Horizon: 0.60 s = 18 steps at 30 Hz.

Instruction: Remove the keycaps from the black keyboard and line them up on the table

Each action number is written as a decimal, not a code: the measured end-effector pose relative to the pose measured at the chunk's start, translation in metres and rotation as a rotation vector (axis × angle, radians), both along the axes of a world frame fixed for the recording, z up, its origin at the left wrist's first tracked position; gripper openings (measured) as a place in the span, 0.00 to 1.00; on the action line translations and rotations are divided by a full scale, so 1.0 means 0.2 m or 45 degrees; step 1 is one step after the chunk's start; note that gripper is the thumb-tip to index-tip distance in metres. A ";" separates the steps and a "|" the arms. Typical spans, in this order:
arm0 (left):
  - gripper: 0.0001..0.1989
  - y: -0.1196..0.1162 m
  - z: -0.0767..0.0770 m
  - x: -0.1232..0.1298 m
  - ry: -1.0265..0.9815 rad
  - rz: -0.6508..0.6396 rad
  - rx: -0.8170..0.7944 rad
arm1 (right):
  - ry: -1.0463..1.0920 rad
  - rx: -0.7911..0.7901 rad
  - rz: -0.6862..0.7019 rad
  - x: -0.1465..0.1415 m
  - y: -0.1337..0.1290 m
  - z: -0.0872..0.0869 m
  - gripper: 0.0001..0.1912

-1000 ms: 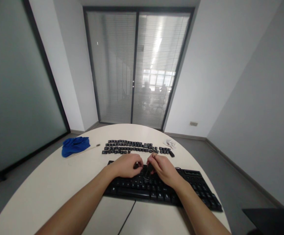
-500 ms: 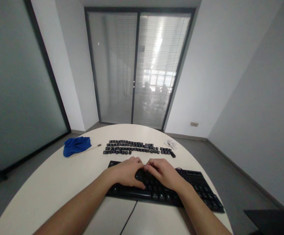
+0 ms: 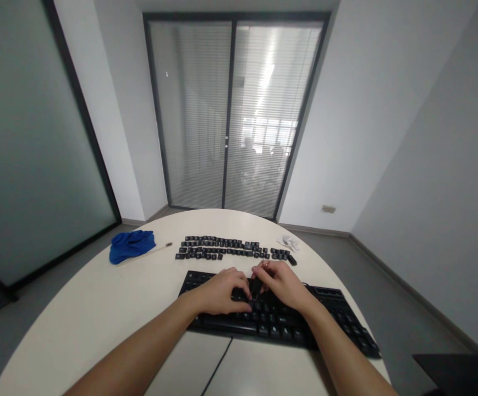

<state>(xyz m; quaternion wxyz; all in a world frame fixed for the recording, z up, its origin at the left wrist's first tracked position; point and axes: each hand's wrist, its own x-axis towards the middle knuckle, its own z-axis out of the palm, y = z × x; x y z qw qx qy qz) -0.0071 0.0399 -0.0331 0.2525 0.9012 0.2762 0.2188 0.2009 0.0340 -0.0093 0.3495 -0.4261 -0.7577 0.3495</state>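
Note:
A black keyboard (image 3: 239, 327) lies near the front of the round table. Over its upper left and middle part rests my left hand (image 3: 226, 291), its thumb and fingers apart and touching the keys. My right hand (image 3: 278, 281) is just right of it, above the keyboard's middle, with thumb and fingertips pinched together on something small and dark that I cannot make out. Behind the keyboard, loose black keycaps (image 3: 212, 251) lie in several rows. Parts of the keyboard are hidden under both hands.
A blue cloth (image 3: 131, 245) lies at the table's left, beside a thin brush (image 3: 154, 251). A crumpled white cloth (image 3: 289, 242) is at the back right. A black cable (image 3: 218, 366) runs towards the front edge of the table (image 3: 77, 319).
My right hand has lifted a little and moved slightly right, away from my left hand. My left hand has shifted a bit to the right, its fingers more apart.

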 end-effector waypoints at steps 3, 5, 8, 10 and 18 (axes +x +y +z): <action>0.07 -0.01 0.01 0.00 -0.020 -0.005 0.010 | 0.029 -0.050 -0.046 0.01 0.02 -0.01 0.22; 0.07 -0.02 0.02 0.00 -0.024 0.011 0.017 | 0.045 -0.066 -0.053 0.01 0.03 -0.02 0.21; 0.09 -0.03 0.02 0.00 -0.040 0.035 0.016 | 0.082 -0.039 -0.104 0.01 0.04 -0.03 0.21; 0.11 -0.02 0.01 0.00 -0.066 0.061 -0.018 | 0.107 -0.021 -0.151 0.01 0.04 -0.03 0.21; 0.19 0.02 -0.03 0.01 -0.306 0.059 -0.413 | 0.083 0.066 -0.134 0.00 0.04 -0.04 0.19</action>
